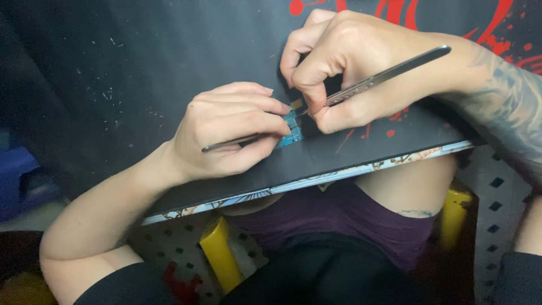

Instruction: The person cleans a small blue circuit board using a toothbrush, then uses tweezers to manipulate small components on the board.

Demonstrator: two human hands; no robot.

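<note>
A small blue circuit board (292, 131) lies on a black board (169, 68) that rests across my lap. My left hand (226, 130) pinches the circuit board's left side with thumb and fingers, and a thin metal tool (226, 143) lies under those fingers, pointing left. My right hand (344, 68) grips silver tweezers (389, 70), whose tips meet the top right corner of the circuit board beside a small tan part (296, 104). Most of the circuit board is hidden by my fingers.
The black board has red splatter marks (389, 133) at the right and a patterned front edge (305, 182). Below it are my legs in dark shorts, yellow posts (217, 254) and a white floor with dark diamonds (497, 197). A blue object (17, 175) sits at the left.
</note>
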